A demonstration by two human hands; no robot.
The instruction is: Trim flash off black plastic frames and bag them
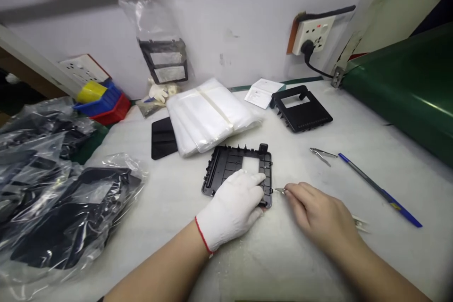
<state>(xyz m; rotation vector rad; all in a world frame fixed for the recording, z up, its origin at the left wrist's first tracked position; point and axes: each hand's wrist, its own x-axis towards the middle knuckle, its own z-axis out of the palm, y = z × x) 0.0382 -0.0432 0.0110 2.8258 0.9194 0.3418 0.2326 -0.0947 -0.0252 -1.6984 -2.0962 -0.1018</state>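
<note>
The black plastic frame (233,165) lies flat on the white table (318,255), ribbed side up, just above centre of view.

Left hand (231,207), in a white knit glove, presses down on the frame's near right corner. Palm flat, fingers spread and lying over the edge; it pins the part rather than grasping it.

Right hand (318,212), bare, sits at 3 o'clock from the gloved hand, just beside it. Thumb and forefinger are pinched shut on a small metal blade (280,190); only the tip shows. The tip points toward 9 o'clock, almost touching the frame's right edge near the lower corner; contact cannot be confirmed.

Key relation: the frame lies at 9 to 10 o'clock from the blade tip, the tool axis running roughly across the frame's right edge. The right hand is the one nearer that edge.

Also on the table:
- tweezers (322,154) and a blue pen (378,188), at 1 to 2 o'clock from the right hand
- a second black frame (302,108) at 12 o'clock
- a stack of clear bags (208,113) at 11 o'clock
- bagged black parts (63,207) at 9 o'clock
</note>
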